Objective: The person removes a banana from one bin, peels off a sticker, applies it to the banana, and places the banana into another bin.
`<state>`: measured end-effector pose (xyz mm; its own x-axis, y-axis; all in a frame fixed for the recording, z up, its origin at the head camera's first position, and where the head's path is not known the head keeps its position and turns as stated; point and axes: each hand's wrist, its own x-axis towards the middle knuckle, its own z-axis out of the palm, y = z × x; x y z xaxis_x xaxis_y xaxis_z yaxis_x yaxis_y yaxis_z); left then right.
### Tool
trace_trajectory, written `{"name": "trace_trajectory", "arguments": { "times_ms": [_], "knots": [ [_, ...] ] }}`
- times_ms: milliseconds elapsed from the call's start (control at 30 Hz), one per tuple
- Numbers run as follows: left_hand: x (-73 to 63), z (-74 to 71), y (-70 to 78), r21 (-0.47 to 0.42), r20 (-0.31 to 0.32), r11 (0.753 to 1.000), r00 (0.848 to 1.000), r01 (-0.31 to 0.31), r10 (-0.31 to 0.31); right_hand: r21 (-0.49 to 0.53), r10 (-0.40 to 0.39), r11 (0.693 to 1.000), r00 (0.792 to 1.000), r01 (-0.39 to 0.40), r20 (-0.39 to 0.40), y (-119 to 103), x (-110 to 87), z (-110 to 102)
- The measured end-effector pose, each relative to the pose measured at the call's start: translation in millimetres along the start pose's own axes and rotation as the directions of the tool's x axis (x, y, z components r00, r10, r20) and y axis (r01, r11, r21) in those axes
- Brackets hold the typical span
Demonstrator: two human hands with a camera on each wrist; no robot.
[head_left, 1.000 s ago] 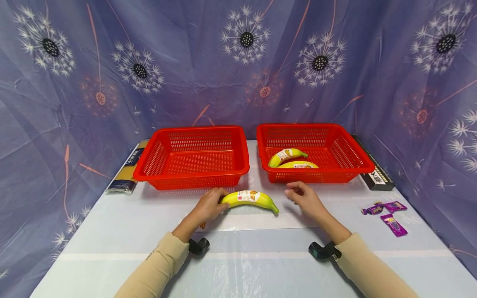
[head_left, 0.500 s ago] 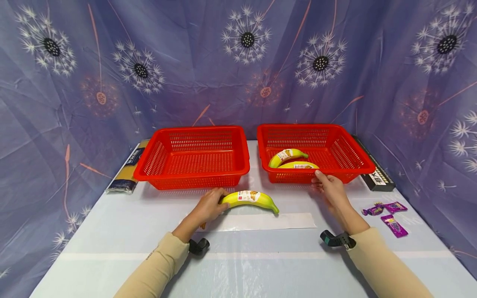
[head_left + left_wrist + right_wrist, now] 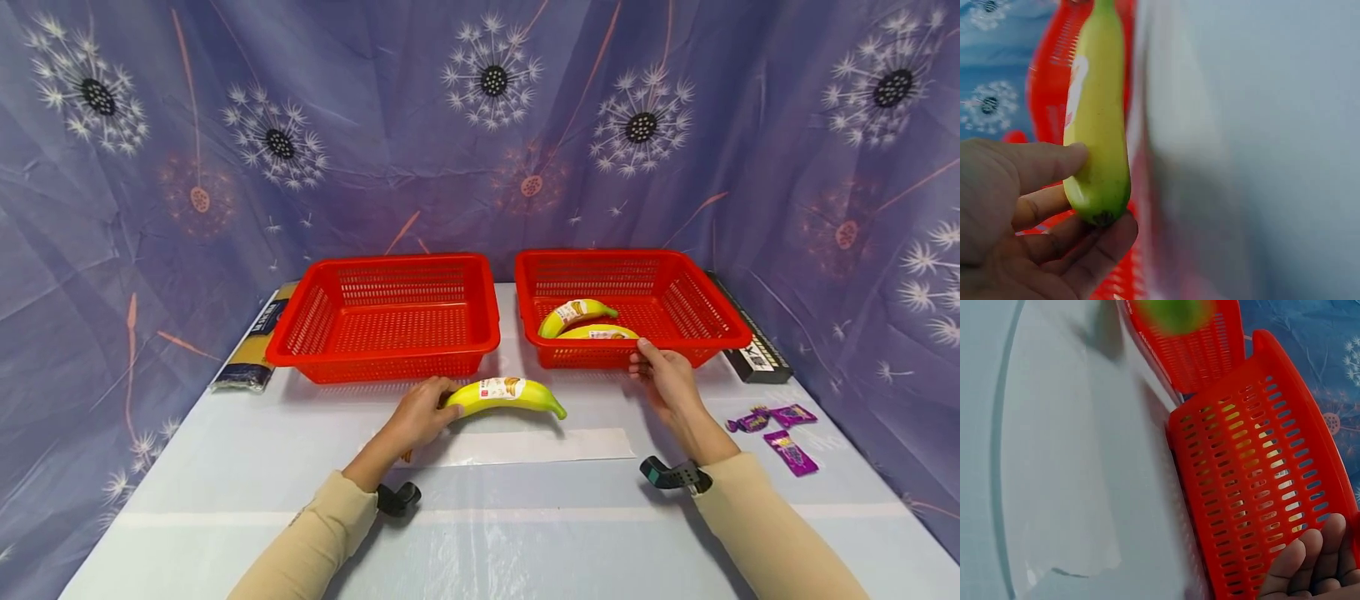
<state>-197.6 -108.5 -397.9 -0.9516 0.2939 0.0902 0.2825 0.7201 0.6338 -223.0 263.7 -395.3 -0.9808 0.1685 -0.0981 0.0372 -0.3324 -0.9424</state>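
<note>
A yellow banana with a green tip and a white label (image 3: 510, 395) is pinched at its left end by my left hand (image 3: 422, 414). Its stem end hangs just above the table, casting a shadow. In the left wrist view, the thumb and fingers clasp the blunt end of the banana (image 3: 1099, 119). My right hand (image 3: 670, 385) holds the front rim of the right red basket (image 3: 712, 343), thumb on the rim and fingers against the outer wall. Inside that basket lie two more bananas at the left, the nearer one (image 3: 600, 332) partly hidden by the rim.
A second red basket (image 3: 382, 358) stands at the left, with nothing seen in it. Beyond it lies a brown and dark blue packet (image 3: 251, 354). A black box (image 3: 761, 362) sits beside the right basket. Several purple-wrapped candies (image 3: 791, 452) lie at the right.
My right hand has moved right and forward onto the right basket's front rim. My left hand has raised the banana's stem end slightly off the table.
</note>
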Motion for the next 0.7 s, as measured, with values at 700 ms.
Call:
{"name": "trace_trajectory", "arguments": {
  "times_ms": [700],
  "knots": [
    [124.6, -8.0, 132.0, 0.106, -0.12, 0.985, 0.982, -0.135, 0.147, -0.035, -0.011, 0.999, 1.0, 0.01, -0.015, 3, 1.4, 1]
  ]
}}
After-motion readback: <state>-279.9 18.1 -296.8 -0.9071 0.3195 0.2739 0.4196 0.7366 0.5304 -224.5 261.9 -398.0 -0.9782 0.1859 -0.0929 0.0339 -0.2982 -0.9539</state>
